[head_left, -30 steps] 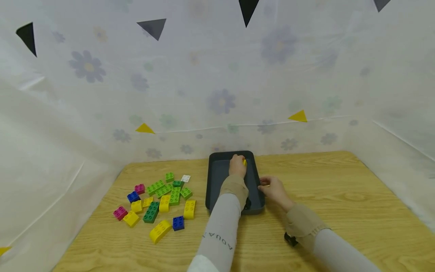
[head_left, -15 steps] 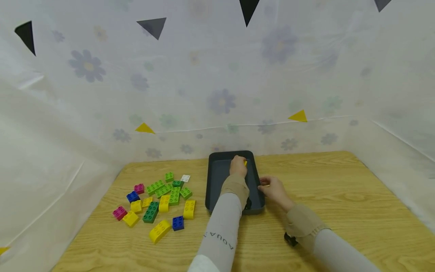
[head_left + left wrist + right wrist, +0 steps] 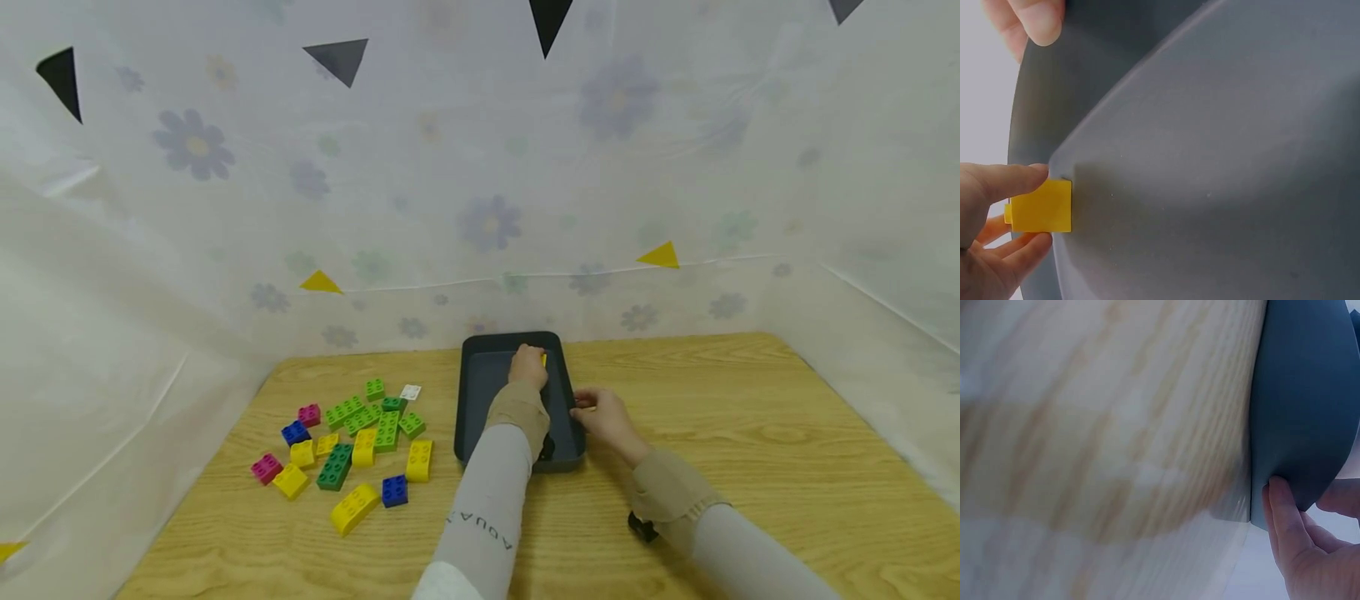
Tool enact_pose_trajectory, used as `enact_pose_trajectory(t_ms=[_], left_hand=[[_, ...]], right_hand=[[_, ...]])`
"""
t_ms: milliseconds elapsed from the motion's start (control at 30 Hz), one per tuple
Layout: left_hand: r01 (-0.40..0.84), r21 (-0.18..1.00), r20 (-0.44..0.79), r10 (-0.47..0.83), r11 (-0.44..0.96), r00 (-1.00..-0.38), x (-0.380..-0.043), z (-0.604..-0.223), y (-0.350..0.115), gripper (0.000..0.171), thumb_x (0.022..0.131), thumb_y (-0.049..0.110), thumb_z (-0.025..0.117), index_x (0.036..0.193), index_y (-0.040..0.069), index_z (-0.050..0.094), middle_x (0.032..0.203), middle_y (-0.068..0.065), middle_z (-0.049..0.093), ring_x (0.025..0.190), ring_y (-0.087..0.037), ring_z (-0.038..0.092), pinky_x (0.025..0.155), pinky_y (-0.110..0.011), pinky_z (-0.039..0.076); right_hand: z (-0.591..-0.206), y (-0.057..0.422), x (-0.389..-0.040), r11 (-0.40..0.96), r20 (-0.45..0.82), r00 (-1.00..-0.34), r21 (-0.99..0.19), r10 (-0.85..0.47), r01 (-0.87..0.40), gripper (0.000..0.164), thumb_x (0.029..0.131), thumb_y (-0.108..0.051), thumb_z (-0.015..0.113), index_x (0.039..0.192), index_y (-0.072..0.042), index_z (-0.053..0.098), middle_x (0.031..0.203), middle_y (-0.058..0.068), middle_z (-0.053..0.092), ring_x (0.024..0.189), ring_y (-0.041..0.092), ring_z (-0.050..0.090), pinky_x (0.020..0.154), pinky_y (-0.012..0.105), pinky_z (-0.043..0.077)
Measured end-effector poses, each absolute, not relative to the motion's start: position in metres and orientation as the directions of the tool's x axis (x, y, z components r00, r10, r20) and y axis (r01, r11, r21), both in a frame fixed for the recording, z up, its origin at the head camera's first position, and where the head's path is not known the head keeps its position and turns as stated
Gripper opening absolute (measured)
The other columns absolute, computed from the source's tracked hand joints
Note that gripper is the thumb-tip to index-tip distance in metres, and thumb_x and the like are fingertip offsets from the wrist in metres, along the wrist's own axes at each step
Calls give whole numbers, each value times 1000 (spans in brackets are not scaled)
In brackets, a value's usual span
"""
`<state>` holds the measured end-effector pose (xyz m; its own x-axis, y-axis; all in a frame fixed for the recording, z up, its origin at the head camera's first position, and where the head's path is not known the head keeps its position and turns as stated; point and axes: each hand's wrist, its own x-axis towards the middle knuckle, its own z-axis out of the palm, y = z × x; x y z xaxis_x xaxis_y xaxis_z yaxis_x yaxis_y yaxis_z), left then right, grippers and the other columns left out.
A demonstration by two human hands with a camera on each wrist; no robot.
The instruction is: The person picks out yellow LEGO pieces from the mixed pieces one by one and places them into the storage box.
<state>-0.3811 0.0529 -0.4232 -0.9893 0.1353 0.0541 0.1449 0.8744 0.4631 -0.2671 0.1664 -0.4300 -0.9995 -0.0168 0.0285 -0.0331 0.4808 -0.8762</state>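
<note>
My left hand [image 3: 528, 367] reaches into the dark grey tray [image 3: 476, 367]. Between its thumb and fingers it pinches a yellow brick [image 3: 1041, 206], low against the tray floor near the wall in the left wrist view. In the head view the hand hides most of that brick. My right hand [image 3: 606, 421] grips the tray's right side wall. In the right wrist view its fingers [image 3: 1285, 512] lie along the outside of the wall, with the thumb on the other side of the rim.
Loose bricks lie on the wooden table [image 3: 712, 400] left of the tray: light green [image 3: 387, 431], dark green [image 3: 334, 467], yellow [image 3: 354, 509], blue [image 3: 394, 491] and pink [image 3: 267, 468]. A small white card [image 3: 410, 392] lies behind them. A flowered curtain [image 3: 480, 167] stands behind the table.
My left hand has shifted very slightly to the right inside the tray, still pinching the yellow brick. The right hand, the tray and the loose bricks stay where they were.
</note>
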Motion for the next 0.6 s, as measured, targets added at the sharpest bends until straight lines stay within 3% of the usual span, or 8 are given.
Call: enact_pose_trajectory(t_ms=[233,433,600], left_hand=[[173,472,37,177,864,-984,-379,-418,50,53,79,8,69,129,12,54,123,-12,53,108,-27,54,89,-35,46],[148,514,-44,198,845,-979,-370,-408,47,68,80,18,70,140,21,39,140,-11,38,124,-30,40,92,-40,43],[159,462,-108,233,873,-966,-365,-389,46,74,83,29,68,145,25,27,146,-9,27,130,-32,30,96,-46,39]], right_hand=[[-430,166,-268,493,34,-999,-869,-12,-36,35,85,6,54,118,17,48,105,32,54,91,41,59,67,34,54],[-430,165,-270,500,41,-999,-865,-20,-46,35,85,6,54,118,17,48,105,32,54,91,41,59,66,33,54],[-432,165,-271,506,47,-998,-860,-33,-57,35,86,5,55,118,16,49,105,31,55,89,39,59,65,33,53]])
